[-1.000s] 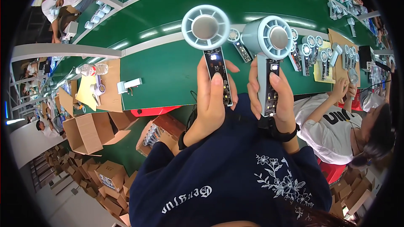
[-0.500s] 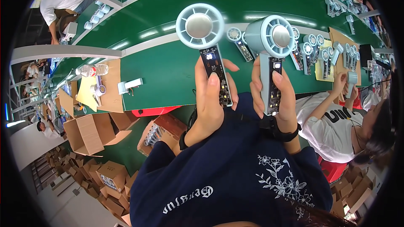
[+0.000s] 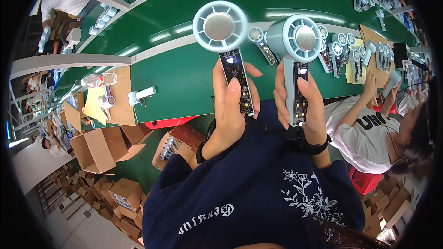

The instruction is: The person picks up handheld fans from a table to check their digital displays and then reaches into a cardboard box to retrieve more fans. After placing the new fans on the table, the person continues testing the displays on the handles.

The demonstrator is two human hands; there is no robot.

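Each of my hands holds a light blue handheld fan upright by its handle, the circuit board bare and a small white display lit. My left hand [image 3: 229, 99] is closed around the left fan [image 3: 220, 26], thumb on the board. The right fan [image 3: 300, 39] is in the closed grip of my right hand [image 3: 307, 97], turned so its side wall shows, thumb also on the board. The two fans are apart, above the near edge of the green table [image 3: 184, 74]. Behind them, another fan [image 3: 261, 41] lies on the table between my hands.
Several unfinished fans [image 3: 339, 48] stand to the right, near a co-worker [image 3: 362, 133] who handles a fan part. On the left lie a fan handle piece [image 3: 143, 94], a cardboard sheet [image 3: 123, 97] and a bottle [image 3: 99, 80]. Open cartons [image 3: 99, 150] are below the table's left side.
Both fans stay in my hands, nearly still; the left one is slightly higher. The co-worker on the right has shifted the light blue part to the right and turned it.
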